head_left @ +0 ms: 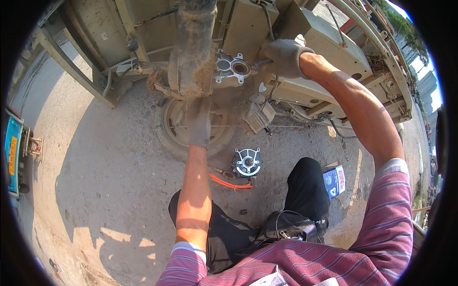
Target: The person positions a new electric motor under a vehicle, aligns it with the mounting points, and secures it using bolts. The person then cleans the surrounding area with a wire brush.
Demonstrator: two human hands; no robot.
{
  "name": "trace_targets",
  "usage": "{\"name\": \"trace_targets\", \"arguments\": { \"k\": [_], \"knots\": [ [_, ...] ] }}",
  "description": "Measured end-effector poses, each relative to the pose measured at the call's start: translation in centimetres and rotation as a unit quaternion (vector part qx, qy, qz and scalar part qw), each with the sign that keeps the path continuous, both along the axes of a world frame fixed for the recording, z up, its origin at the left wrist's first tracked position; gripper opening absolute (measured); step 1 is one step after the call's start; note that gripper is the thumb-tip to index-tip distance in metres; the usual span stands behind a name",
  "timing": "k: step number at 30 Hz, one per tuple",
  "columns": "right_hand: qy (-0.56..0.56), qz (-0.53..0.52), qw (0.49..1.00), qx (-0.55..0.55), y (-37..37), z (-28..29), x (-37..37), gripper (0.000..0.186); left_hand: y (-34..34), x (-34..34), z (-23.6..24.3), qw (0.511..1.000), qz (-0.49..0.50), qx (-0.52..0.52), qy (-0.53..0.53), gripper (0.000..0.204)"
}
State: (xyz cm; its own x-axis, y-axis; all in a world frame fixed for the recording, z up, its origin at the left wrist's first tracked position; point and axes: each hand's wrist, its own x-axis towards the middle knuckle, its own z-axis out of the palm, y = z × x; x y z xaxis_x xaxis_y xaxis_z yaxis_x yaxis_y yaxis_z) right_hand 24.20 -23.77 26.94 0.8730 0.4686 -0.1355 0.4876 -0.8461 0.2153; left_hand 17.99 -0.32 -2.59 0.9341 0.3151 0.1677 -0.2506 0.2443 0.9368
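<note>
Has right gloved hand just right of silver mounting flange, set lengthwise left to right, closer than left gloved hand at near end of dusty axle housing; can't make out either grip, loose or clamped. Has electric motor nearer, on ground.

Downward fisheye view from head height.

Dusty ground — motor, orange cables
</note>
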Motion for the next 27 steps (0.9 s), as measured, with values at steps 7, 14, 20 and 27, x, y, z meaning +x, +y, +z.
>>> {"name": "trace_targets", "arguments": {
  "k": [7,14,20,27],
  "knots": [
    [-0.008,0.013,1.0,-0.012,-0.1,-0.2,-0.1,0.037,-0.3,0.1,0.1,0.999,-0.001,-0.034,-0.009,0.037],
    [0.006,0.0,1.0,-0.005,-0.1,0.1,-0.6,0.036,-0.3,0.3,-0.4,1.0,0.007,-0.015,-0.015,0.035],
    [0.01,0.004,1.0,-0.006,-0.1,0.2,-0.8,0.037,-0.4,0.6,-0.8,0.998,0.005,-0.057,-0.004,0.036],
    [0.013,0.005,1.0,0.003,-0.3,0.1,-0.9,0.031,-0.4,0.6,-0.8,0.999,0.009,-0.05,-0.01,0.038]
  ]
}}
